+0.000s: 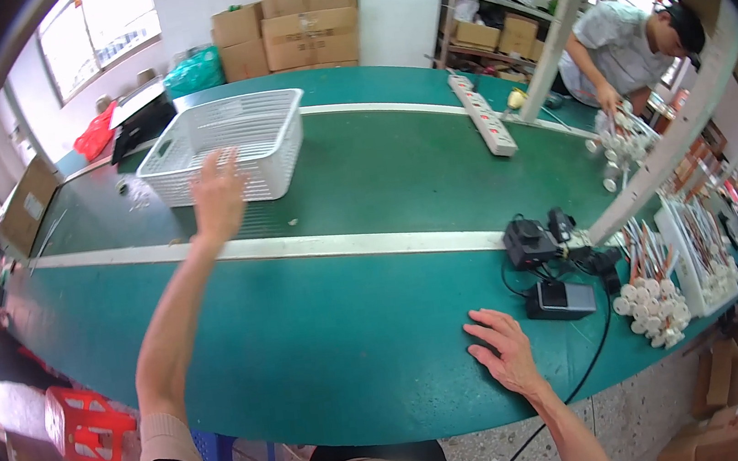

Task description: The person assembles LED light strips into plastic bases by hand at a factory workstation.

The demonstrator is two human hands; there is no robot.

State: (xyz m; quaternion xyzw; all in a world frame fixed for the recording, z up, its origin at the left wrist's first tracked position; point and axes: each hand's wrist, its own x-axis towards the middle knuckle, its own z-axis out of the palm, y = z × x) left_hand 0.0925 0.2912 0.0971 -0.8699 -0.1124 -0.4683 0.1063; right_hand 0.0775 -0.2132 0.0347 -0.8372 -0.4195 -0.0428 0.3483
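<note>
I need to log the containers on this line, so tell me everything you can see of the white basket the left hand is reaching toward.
The white basket is a rectangular, open-topped crate that looks like plastic, with slotted lattice walls and a solid rim. It appears empty. It stands upright on the darker green belt, at the far left of the table, set slightly askew. The left hand, fingers spread, is raised at its near wall; whether they touch cannot be told. A black device sits just behind its left corner.

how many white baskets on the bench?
1. The white basket sits on the green belt at the far left, with the left hand reaching at its near wall. Others could be out of frame.
</note>
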